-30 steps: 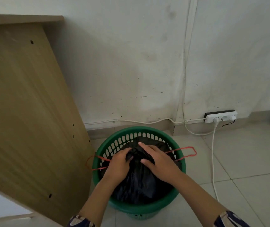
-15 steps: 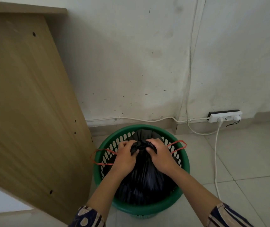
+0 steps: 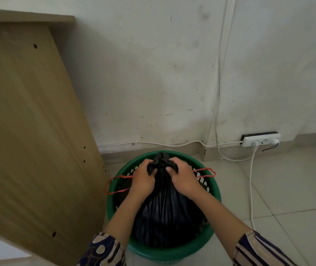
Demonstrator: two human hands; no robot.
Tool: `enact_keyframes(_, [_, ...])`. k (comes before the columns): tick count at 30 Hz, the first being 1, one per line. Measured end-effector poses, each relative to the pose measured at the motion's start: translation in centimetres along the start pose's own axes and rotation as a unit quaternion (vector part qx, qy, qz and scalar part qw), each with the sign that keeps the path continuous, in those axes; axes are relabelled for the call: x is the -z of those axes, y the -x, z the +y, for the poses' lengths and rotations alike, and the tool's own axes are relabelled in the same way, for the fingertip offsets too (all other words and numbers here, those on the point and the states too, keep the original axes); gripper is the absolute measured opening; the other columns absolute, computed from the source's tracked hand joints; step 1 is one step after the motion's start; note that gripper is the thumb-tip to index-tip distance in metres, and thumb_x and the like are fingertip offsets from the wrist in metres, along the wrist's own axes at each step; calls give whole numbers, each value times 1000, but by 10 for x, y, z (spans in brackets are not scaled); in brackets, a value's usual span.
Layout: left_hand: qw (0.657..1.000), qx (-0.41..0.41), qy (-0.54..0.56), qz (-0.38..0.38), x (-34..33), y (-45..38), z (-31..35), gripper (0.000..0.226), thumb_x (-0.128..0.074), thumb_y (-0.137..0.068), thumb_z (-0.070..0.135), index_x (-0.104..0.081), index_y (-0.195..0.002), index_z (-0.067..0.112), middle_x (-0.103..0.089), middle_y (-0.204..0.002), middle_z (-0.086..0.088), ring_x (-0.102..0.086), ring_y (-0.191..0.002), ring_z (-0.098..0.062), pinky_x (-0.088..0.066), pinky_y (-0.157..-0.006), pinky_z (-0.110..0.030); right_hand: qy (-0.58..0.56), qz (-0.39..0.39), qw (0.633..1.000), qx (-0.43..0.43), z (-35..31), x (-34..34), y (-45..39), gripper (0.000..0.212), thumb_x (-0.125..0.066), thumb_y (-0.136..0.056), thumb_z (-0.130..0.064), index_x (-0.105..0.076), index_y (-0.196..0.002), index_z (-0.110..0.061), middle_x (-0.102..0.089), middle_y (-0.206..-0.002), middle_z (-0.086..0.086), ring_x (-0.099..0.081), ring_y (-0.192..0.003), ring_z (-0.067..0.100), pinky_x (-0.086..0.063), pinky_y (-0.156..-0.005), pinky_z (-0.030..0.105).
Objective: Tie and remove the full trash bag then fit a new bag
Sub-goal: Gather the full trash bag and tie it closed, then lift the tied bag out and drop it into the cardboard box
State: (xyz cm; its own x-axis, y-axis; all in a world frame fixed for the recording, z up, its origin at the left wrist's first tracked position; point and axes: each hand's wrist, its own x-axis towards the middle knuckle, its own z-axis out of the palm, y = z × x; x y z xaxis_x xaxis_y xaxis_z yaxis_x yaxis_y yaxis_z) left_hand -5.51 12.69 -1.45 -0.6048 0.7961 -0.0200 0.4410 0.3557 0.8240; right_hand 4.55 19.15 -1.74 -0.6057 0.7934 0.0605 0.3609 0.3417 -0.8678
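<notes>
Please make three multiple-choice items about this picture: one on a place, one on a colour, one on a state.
1. Where is the power strip?
A. at the foot of the wall, right of the bin
B. inside the bin
C. on the wooden panel

2. What colour are the drawstring loops?
A. blue
B. red
C. white

3. What is the state of the black trash bag?
A. lying on the floor tiles
B. spread open over the rim
C. gathered at its neck, inside the green bin

Answers: 1 A, it sits by the skirting. 2 B, red loops hang over both sides. 3 C, the left hand and right hand bunch the neck.
</notes>
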Motion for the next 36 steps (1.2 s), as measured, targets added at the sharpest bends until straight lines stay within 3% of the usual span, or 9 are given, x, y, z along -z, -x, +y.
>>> enact_keyframes(6, [997, -65, 34, 36, 16, -3, 21, 16, -48, -91, 5, -55, -105, 6, -57, -96, -3, -53, -91, -17, -34, -69, -20, -31, 57, 996, 56, -23, 12, -4, 17, -49, -90, -7, -58, -105, -4, -58, -93, 3, -52, -90, 16, -33, -70, 21])
enact_keyframes(12, [994, -86, 50, 44, 34, -10, 52, 19, -49, -91, 5, -57, -108, 6, -57, -100, -1, -50, -93, -12, -34, -70, -15, -43, 68, 994, 71, -50, 34, -14, 17, -49, -91, -8, -58, -105, -7, -57, -91, 1, -51, -88, 15, -30, -64, 18])
enact_keyframes(15, [995, -96, 3, 32, 46, -6, 73, 18, -51, -89, 3, -59, -105, 6, -62, -99, -6, -52, -90, -12, -35, -67, -17, -22, 58, 996, 62, -69, 52, -11, 19, -49, -90, -6, -57, -108, -5, -56, -92, 0, -49, -88, 14, -31, -63, 17])
enact_keyframes(18, [993, -105, -54, 30, 61, 4, 101, 21, -52, -89, 4, -60, -107, 11, -66, -100, -6, -53, -90, -13, -38, -70, -23, -4, 37, 998, 46, -96, 75, -3, 21, -48, -91, -5, -57, -111, -5, -55, -93, 0, -48, -88, 12, -33, -62, -1])
enact_keyframes(22, [981, -88, -160, 59, 87, 20, 150, 25, -51, -90, 15, -58, -114, 21, -65, -101, -3, -49, -102, -27, -42, -84, -39, 10, 32, 999, 27, -147, 111, 10, 21, -49, -90, -4, -58, -110, -4, -55, -95, -1, -48, -91, 11, -31, -68, -6])
enact_keyframes(25, [992, -95, -75, 19, 113, 37, 199, 25, -52, -89, 8, -57, -113, 14, -64, -107, -6, -56, -101, -26, -48, -81, -38, 27, 36, 999, 29, -197, 143, 19, 22, -51, -89, -4, -59, -110, -3, -59, -101, 5, -49, -93, 11, -32, -70, 1])
enact_keyframes(29, [994, -93, -60, 11, 154, 63, 262, 26, -51, -89, 5, -55, -114, 12, -61, -111, -9, -58, -100, -26, -48, -81, -35, 53, 53, 997, 16, -262, 180, 37, 23, -52, -89, -5, -59, -110, -6, -62, -110, 10, -50, -101, 24, -32, -83, 22])
enact_keyframes(36, [994, -93, -53, 5, 220, 132, 346, 28, -50, -89, 5, -53, -117, 11, -58, -110, -11, -55, -100, -26, -30, -68, -21, 96, 54, 994, 16, -359, 227, 95, 22, -53, -88, -7, -61, -109, -10, -63, -106, 8, -51, -101, 28, -35, -85, 26])
